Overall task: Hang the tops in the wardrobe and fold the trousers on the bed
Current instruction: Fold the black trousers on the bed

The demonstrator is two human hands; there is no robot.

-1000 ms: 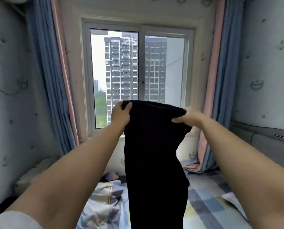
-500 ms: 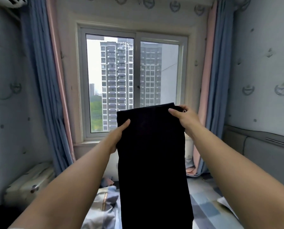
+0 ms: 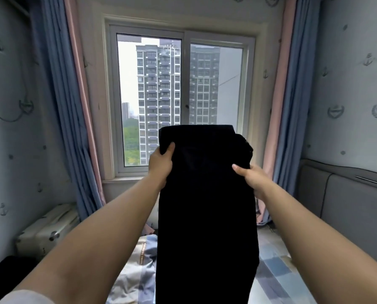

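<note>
The dark trousers [image 3: 206, 205] hang limp above the bed [image 3: 275, 273], soft and light. Left hand [image 3: 161, 164] and right hand [image 3: 252, 177] pinch the side edges below the waistband; gripping there looks secure.

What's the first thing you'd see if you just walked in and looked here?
The black trousers, held up in the middle and hanging down over the bed. The left hand and right hand each grip a side near the top. Behind them is a big window showing tall apartment towers, with blue and pink curtains on both sides.
</note>
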